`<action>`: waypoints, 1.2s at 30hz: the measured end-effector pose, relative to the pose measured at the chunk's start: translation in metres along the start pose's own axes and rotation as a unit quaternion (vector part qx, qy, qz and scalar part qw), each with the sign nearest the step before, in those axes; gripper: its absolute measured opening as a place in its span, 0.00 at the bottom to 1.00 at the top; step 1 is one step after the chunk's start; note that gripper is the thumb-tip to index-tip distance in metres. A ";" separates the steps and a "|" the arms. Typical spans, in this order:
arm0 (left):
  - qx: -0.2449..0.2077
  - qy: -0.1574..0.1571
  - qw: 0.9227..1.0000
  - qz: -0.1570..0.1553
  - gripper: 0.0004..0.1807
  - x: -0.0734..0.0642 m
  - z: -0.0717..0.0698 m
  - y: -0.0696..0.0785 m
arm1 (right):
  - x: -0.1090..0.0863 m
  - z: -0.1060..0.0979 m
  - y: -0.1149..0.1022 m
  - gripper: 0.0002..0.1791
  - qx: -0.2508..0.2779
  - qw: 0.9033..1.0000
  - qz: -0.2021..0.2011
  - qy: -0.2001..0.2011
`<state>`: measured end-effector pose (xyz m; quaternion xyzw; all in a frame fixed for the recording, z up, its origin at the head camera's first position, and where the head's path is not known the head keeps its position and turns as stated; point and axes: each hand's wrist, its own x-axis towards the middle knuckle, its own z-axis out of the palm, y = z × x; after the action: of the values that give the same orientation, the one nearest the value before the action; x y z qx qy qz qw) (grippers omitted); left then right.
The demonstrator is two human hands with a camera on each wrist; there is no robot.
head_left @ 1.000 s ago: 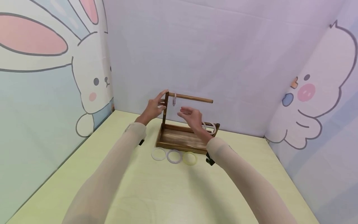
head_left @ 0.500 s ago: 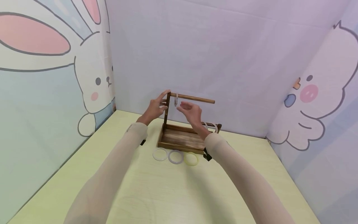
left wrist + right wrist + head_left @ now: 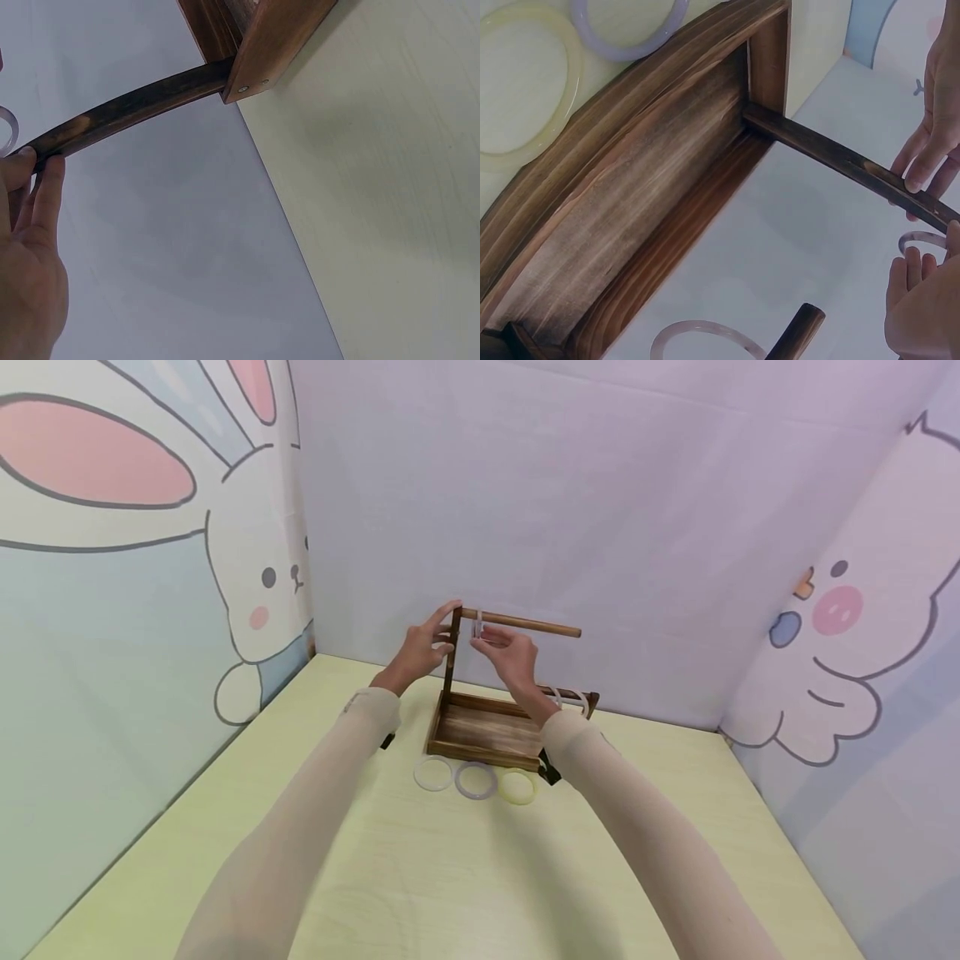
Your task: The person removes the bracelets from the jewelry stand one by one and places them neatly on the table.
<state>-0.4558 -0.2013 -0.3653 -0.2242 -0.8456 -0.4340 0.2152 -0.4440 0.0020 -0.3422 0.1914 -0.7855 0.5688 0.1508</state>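
My left hand [image 3: 422,652] grips the upright post [image 3: 452,662] of a dark wooden jewelry rack near its top, thumb on one side and fingers on the other. A pale bangle [image 3: 479,617] hangs from the upper rod [image 3: 536,625], close to that post. My right hand [image 3: 512,658] pinches this bangle at its lower part, below the rod; in the right wrist view the fingers [image 3: 913,268] lie right against the ring [image 3: 919,237]. The left wrist view shows the left fingers [image 3: 49,191] around the post [image 3: 127,109].
The rack's tray [image 3: 480,754] stands by the back wall. In front of it lie a white bangle [image 3: 432,790], a lavender one [image 3: 476,798] and a yellow one [image 3: 517,802]. More pale bangles [image 3: 585,702] hang on a lower rod at right, partly behind the right forearm.
My right hand has moved left and slightly up, reaching the hanging bangle and pinching it. The left hand keeps its grip on the post. The head view has shifted slightly.
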 end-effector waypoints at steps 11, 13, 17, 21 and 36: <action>0.001 0.004 1.000 0.003 0.48 0.000 0.001 -0.002 | 0.003 0.008 0.000 0.20 0.006 1.000 0.003 0.015; 0.001 0.004 1.000 0.003 0.49 0.000 0.001 -0.002 | 0.003 0.009 0.000 0.19 0.001 1.000 0.001 0.020; 0.002 0.005 1.000 0.005 0.49 0.000 0.002 -0.003 | 0.004 0.011 0.001 0.17 -0.002 1.000 -0.010 0.027; 0.003 0.005 1.000 0.007 0.49 0.001 0.002 -0.004 | 0.005 0.013 0.001 0.16 0.000 0.999 -0.016 0.033; 0.005 0.004 1.000 0.003 0.50 0.002 0.002 -0.002 | 0.003 0.001 0.007 0.17 -0.005 0.998 -0.014 0.055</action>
<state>-0.4586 -0.2000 -0.3668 -0.2236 -0.8463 -0.4300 0.2210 -0.4502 0.0027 -0.3471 0.1699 -0.7763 0.5721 0.2030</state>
